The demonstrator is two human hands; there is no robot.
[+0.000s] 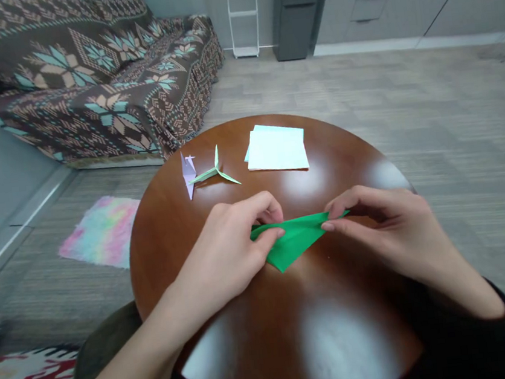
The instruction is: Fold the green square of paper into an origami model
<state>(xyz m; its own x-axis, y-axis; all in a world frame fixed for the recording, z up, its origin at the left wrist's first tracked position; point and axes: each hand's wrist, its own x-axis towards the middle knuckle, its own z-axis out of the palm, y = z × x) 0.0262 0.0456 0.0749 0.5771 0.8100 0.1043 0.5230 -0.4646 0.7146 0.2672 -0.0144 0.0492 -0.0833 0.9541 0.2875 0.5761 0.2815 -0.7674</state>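
Keeping the green paper (295,244) level and gently taut seems wise, since the left hand (237,240) pinches one end and the right hand (390,219) the other. Beneath both lies a shiny table (162,242); beyond the left, a sofa (87,99); beyond the right, cabinets (400,5).

No txt, labels, brand names, nos. or signs could be read anywhere in the head-cam view, near or far.
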